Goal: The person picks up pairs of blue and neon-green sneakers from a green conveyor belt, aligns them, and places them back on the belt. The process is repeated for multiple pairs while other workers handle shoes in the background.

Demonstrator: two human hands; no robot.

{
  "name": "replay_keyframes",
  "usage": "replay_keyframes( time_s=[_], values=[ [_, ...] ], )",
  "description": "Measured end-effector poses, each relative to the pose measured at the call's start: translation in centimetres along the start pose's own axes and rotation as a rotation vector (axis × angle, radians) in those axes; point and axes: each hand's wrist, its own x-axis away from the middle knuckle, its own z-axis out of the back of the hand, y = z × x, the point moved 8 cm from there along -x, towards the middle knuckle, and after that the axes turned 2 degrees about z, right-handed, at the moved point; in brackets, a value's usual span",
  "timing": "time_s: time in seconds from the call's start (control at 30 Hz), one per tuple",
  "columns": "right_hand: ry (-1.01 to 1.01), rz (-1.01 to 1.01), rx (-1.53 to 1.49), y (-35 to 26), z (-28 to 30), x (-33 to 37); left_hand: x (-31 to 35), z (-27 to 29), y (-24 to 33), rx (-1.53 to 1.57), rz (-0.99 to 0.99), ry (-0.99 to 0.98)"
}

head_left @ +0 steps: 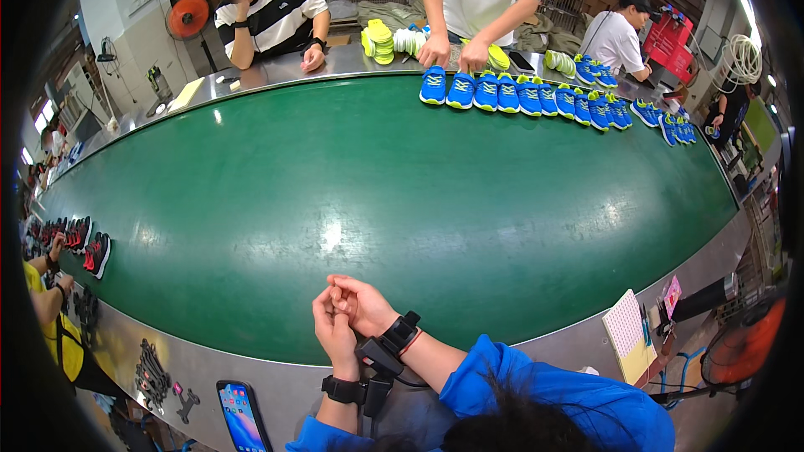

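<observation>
Left hand [333, 331] and right hand [362, 303] clasped together, holding nothing, at belt [377, 201] edge — fingertips hidden. Phone [241, 415] at 7 o'clock, cut off.

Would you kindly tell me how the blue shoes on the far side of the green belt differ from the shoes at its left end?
The blue shoes with yellow-green trim stand in a long row along the far edge of the green conveyor belt; the black and red shoes form a short cluster at the left end. A person's hands touch the blue row; another person's hand reaches the dark ones. Both sets sit on the belt.
</observation>
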Motion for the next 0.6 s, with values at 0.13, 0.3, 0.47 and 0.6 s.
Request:
replay_keyframes(
  time_s=[0.13, 0.3, 0.47, 0.6],
  values=[
    [0.000, -0.002, -0.002, 0.16, 0.12, -0.13, -0.03, 0.14, -0.17, -0.008, 0.006, 0.000],
    [0.008, -0.006, 0.003, 0.19, 0.21, -0.16, 0.01, 0.07, -0.07, 0.008, 0.001, -0.004],
    [0.025, -0.006, -0.006, 0.22, 0.24, -0.11, -0.10, 0.24, -0.54, 0.017, 0.014, 0.007],
    [0.023, 0.000, -0.009, 0.05, 0.32, -0.15, -0.08, 0.06, -0.42, 0.019, 0.009, 0.001]
  ],
)
